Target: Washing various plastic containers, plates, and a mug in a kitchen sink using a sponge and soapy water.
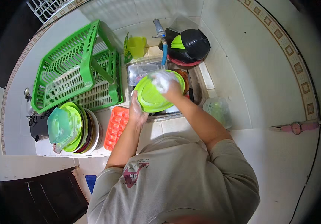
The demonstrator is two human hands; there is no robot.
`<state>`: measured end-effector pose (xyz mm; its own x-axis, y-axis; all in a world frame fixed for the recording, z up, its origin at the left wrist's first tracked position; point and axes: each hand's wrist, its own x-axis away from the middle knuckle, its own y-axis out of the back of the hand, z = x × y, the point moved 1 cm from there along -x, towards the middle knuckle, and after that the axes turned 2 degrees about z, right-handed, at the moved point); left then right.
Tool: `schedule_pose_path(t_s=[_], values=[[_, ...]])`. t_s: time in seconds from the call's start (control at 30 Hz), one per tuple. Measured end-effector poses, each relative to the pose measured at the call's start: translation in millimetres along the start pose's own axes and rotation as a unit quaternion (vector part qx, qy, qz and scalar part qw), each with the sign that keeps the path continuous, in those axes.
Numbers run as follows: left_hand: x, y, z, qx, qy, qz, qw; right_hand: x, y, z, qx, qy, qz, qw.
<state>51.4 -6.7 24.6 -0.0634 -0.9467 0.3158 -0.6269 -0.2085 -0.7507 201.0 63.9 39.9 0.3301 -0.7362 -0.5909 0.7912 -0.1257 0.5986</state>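
Observation:
Over the sink, a lime-green oval plastic plate (155, 96) is tilted up, with soap film on its face. My left hand (137, 109), wet with suds, grips the plate's lower left edge. On the plate's upper right part rests my right hand (169, 84), closed around a foam-covered white scrubber (160, 79); the foam hides its exact kind. Behind the plate the sink holds a clear plastic container (138, 73) and other dishes, partly hidden. The faucet (160, 30) with a blue hose end (165, 54) hangs just above the plate.
A green two-tier dish rack (86, 67) stands left, above a stack of soapy plates (78, 126). An orange ice cube tray (116, 127) lies beside my left forearm. Black bowls (195, 44) fill the back right corner, near a yellow-green pitcher (136, 47). A clear container (217, 112) sits right.

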Motion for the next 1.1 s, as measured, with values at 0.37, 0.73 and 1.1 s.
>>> schedule_pose_path(t_s=[0.37,0.73,1.1], values=[[-10.1,7.3,-4.3,-0.071,-0.072,-0.063,0.993,3.6,43.7,-39.3,-0.347,-0.379,-0.341,0.787],[-5.7,-0.3,-9.4,0.051,0.063,-0.084,0.993,44.5,46.3,-82.5,0.235,0.128,0.077,0.96],[-8.5,17.0,2.4,0.066,-0.012,0.022,0.998,65.9,-14.0,7.8,-0.223,0.095,0.237,0.941]])
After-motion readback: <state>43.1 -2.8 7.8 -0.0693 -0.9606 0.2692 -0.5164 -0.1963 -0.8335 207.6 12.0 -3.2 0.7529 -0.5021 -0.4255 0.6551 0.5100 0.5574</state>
